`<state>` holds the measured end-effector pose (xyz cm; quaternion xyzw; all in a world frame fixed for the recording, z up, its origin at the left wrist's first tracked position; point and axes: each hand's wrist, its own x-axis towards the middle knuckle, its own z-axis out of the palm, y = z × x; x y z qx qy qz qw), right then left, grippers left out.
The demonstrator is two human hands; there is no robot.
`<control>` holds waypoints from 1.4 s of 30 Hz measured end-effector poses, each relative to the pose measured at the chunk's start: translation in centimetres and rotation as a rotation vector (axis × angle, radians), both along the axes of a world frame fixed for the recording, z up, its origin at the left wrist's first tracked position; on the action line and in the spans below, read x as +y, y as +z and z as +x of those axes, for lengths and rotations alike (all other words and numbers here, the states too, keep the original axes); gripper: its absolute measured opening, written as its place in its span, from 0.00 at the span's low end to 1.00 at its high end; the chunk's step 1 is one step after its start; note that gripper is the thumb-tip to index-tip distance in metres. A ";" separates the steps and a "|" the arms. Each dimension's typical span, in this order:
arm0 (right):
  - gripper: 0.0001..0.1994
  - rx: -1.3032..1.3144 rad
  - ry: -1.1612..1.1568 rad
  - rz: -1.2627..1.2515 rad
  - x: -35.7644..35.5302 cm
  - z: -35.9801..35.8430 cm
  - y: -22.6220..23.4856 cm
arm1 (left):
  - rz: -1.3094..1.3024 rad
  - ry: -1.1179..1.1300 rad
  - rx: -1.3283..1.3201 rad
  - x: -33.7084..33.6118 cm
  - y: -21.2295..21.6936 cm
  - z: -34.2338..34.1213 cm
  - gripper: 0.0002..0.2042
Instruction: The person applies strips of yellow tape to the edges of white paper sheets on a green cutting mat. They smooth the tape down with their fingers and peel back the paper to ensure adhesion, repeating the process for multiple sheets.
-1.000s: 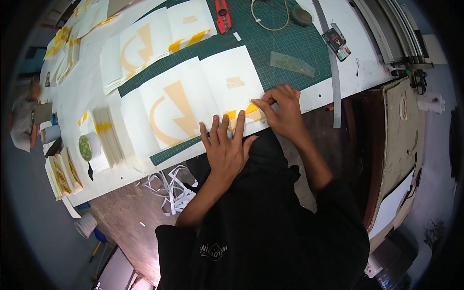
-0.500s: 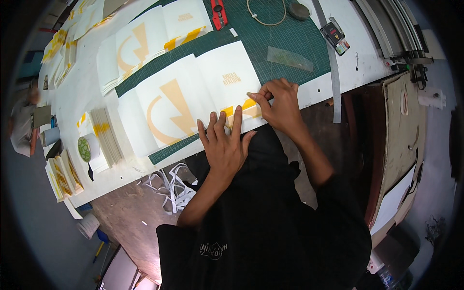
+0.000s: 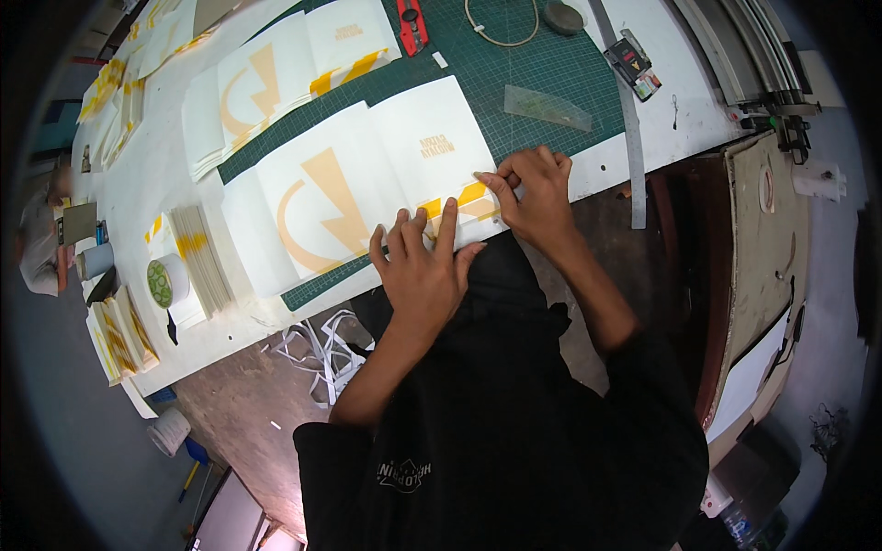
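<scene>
A white printed paper sheet [image 3: 404,170] with creases and a pale orange design lies on the green cutting mat [image 3: 469,64] in front of me. Along its near right edge runs a folded yellow-and-white striped flap [image 3: 470,194]. My left hand [image 3: 423,280] rests on that near edge, its fingers spread and pressing down. At the near right corner my right hand [image 3: 536,197] has thumb and fingers pinched together on the sheet's edge; the fingertips partly cover the corner. Farther back, a stack of similar printed sheets [image 3: 289,60] lies on the mat.
A red cutter [image 3: 412,28], a clear plastic strip [image 3: 548,108], a dark round weight [image 3: 562,16] and a steel ruler [image 3: 636,174] lie on the right. Folded paper stacks [image 3: 200,253] and a tape roll [image 3: 168,281] sit left. White strips [image 3: 326,363] litter the floor.
The view has shifted slightly. My right thumb and fingers still pinch at the corner and have moved a little along the flap; my left hand stays pressed on the near edge.
</scene>
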<state>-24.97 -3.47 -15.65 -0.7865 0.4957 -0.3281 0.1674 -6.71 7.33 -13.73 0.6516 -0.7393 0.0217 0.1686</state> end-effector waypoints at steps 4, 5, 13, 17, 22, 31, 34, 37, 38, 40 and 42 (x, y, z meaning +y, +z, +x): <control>0.11 0.007 -0.032 -0.029 0.2 0.2 0.1 | 0.124 -0.059 0.132 -3.9 2.6 1.9 0.15; 0.11 0.005 -0.039 -0.044 0.3 0.3 0.0 | 0.189 -0.089 0.179 -5.4 3.0 2.7 0.12; 0.08 -0.046 -0.161 -0.074 2.9 0.8 -0.4 | 0.593 -0.136 0.244 -11.9 4.8 4.7 0.15; 0.09 0.034 -0.212 -0.095 4.1 1.8 -0.5 | 0.707 -0.144 0.178 -13.9 5.0 4.8 0.19; 0.09 0.008 -0.160 -0.104 6.2 6.2 -0.2 | 0.738 -0.164 0.105 -14.8 5.1 4.7 0.22; 0.10 -0.048 -0.180 -0.010 7.0 7.5 0.0 | 0.751 -0.149 0.076 -15.0 5.1 4.8 0.23; 0.13 0.001 -0.290 -0.047 6.3 6.0 -0.4 | 0.758 -0.154 0.095 -14.8 5.2 4.8 0.23; 0.15 0.007 -0.444 -0.003 5.3 2.5 -0.8 | 0.784 -0.142 0.099 -14.6 5.4 4.6 0.22; 0.15 0.014 -0.498 0.033 4.9 1.5 -0.6 | 0.796 -0.134 0.099 -14.6 5.5 4.4 0.22; 0.14 -0.090 -0.496 0.084 3.8 -0.3 -0.8 | 0.793 -0.131 0.112 -14.4 5.6 4.5 0.23; 0.14 -0.214 -0.529 0.107 3.3 -1.2 -0.7 | 0.720 -0.143 0.179 -13.5 5.4 4.4 0.22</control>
